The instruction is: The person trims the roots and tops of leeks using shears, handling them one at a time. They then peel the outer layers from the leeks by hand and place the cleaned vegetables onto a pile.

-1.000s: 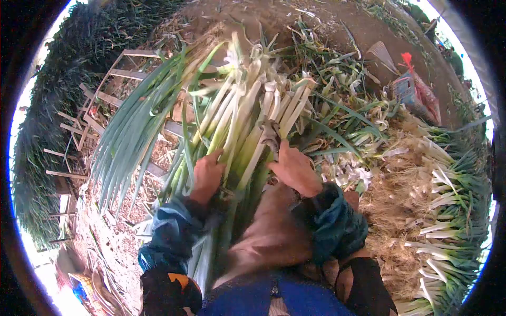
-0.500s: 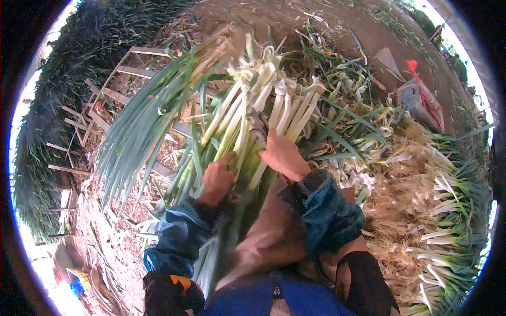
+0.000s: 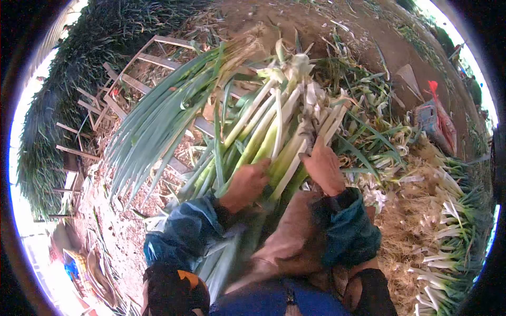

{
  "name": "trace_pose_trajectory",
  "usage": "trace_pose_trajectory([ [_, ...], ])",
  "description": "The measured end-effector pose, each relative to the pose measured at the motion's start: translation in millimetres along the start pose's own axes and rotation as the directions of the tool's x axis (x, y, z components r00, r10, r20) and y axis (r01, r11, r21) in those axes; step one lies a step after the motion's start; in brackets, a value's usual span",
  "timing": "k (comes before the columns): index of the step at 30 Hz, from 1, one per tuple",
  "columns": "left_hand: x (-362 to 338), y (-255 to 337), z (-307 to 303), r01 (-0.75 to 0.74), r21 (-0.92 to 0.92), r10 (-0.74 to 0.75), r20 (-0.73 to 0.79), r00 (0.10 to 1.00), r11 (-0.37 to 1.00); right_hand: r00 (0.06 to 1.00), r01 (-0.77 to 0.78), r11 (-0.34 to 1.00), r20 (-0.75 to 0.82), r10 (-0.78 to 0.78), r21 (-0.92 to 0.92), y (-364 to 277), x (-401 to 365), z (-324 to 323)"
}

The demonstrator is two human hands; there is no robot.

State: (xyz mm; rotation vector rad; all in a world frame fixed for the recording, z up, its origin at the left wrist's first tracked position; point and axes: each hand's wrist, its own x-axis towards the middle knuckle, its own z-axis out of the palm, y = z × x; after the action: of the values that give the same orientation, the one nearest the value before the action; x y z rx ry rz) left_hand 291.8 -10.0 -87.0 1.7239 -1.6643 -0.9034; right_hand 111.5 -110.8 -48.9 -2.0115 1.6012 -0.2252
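Observation:
A pile of peeled long green onions (image 3: 265,138) with thick white stems lies in front of me, its pale ends pointing away. My left hand (image 3: 245,184) is at the near side of the pile with its fingers curled round a green onion stalk. My right hand (image 3: 324,168) is closed at the right side of the pile. A dark, worn metal tool (image 3: 307,129) sticks out beyond its fingers over the white stems; its exact kind is hard to make out. Long green leaves run down between my legs, partly hidden by my left sleeve.
Unpeeled green onions (image 3: 158,118) with dry roots lie across a wooden slatted frame (image 3: 139,81) on the left. Peelings (image 3: 369,113) cover the ground to the right, near a red and blue bag (image 3: 436,124). Rooted onions (image 3: 416,210) are stacked at my right.
The view has shifted, so the pile appears further right. My left hand has moved forward against the stems, and the tool in my right hand now lies over the stems at the pile's right side.

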Motion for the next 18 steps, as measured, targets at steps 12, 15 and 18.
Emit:
trace_pose_trajectory([
  [12, 49.8, -182.1, -173.6, 0.621, 0.73, -0.192, -0.591, 0.783, 0.285, 0.971, 0.153, 0.985, 0.175, -0.165, 0.08, -3.5, -12.2, 18.9],
  [15, 58.4, -238.4, -173.3, 0.655, 0.678, -0.303, -0.581, 0.755, 0.333, 0.95, 0.204, 0.975, 0.225, -0.218, 0.085, -29.1, -23.1, 9.7],
  [18, 47.4, -235.9, -164.6, 0.561, 0.735, -0.284, -0.485, 0.827, 0.38, 0.91, 0.309, 0.943, 0.248, -0.331, 0.126, -28.9, -23.1, 21.4],
])
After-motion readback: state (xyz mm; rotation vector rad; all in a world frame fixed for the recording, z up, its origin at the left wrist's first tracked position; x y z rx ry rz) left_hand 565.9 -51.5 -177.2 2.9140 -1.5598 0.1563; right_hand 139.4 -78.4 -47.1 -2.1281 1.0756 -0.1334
